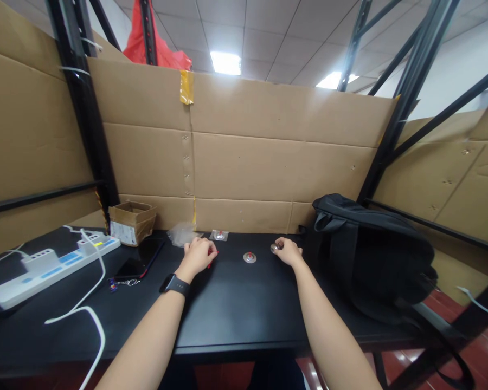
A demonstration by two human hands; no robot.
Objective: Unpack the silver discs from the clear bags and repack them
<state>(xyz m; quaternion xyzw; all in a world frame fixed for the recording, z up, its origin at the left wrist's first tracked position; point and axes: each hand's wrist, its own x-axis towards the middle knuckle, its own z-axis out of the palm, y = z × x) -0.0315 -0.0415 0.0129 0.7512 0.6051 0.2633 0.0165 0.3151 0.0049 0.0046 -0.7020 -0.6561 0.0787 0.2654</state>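
My left hand [198,254], with a dark watch on its wrist, is closed low over the black table [244,314]. A small red item [212,258] shows at its fingertips. To the right, my right hand [287,251] pinches a small round metallic disc [274,247] at the tabletop. Between the hands lies a round clear-and-silver disc with a red centre [249,258]. Behind my left hand, a similar red-centred piece in clear wrapping [219,235] rests near the cardboard wall.
Clear plastic bags [181,234] lie behind my left hand. Further left are an open cardboard box [132,223], a dark phone [140,261], a keychain [124,283] and a white power strip [57,268] with cables. A black backpack [370,254] stands at the right.
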